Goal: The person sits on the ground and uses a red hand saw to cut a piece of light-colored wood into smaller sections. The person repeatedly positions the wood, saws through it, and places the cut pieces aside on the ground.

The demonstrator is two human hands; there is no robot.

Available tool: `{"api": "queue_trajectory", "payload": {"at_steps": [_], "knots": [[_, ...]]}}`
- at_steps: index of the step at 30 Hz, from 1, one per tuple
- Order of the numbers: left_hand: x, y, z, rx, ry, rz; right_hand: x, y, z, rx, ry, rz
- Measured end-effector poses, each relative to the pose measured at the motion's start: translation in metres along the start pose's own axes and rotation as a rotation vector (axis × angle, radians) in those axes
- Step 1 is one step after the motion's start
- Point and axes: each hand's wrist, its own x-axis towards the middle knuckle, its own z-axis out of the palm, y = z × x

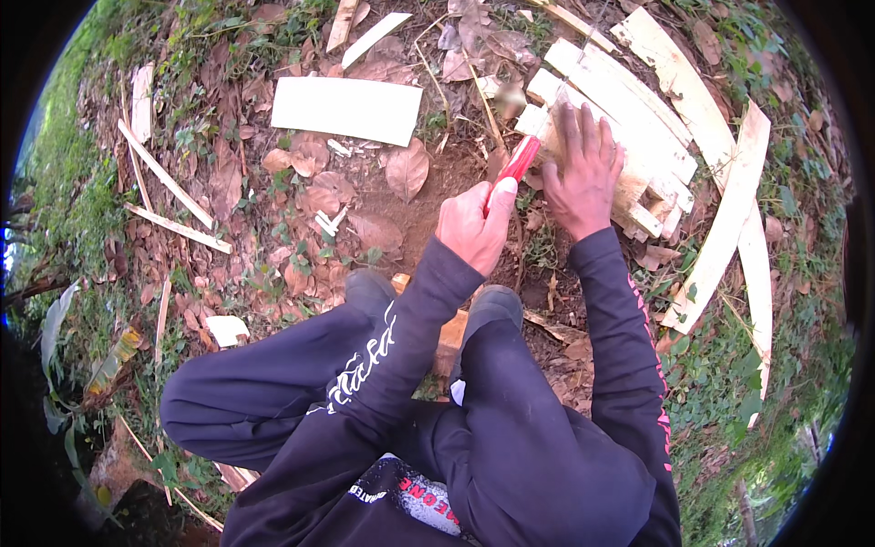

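My left hand (476,226) is wrapped round a slim red tool (519,161), its thumb lying along it. The tool slants up and to the right; whether it has a blade I cannot tell. My right hand (583,173) lies flat with fingers stretched over a stack of pale split wood pieces (643,128), just right of the tool's far end. Glare washes out the top of the stack. Several pieces jut from its near side.
A wide pale board (346,109) lies on leaf litter to the upper left. Long wood strips (725,223) curve along the right, and thinner strips (164,173) lie at left. My shoes (492,305) flank a wood block (451,333). Green plants (68,356) grow around.
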Motion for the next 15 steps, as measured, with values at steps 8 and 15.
{"api": "queue_trajectory", "payload": {"at_steps": [8, 15], "knots": [[-0.003, 0.006, 0.004, 0.034, 0.037, 0.005, 0.043, 0.014, 0.016, 0.096, 0.058, 0.410], [-0.004, 0.010, 0.009, 0.027, 0.063, -0.051, 0.046, 0.002, 0.026, -0.033, -0.001, 0.417]]}}
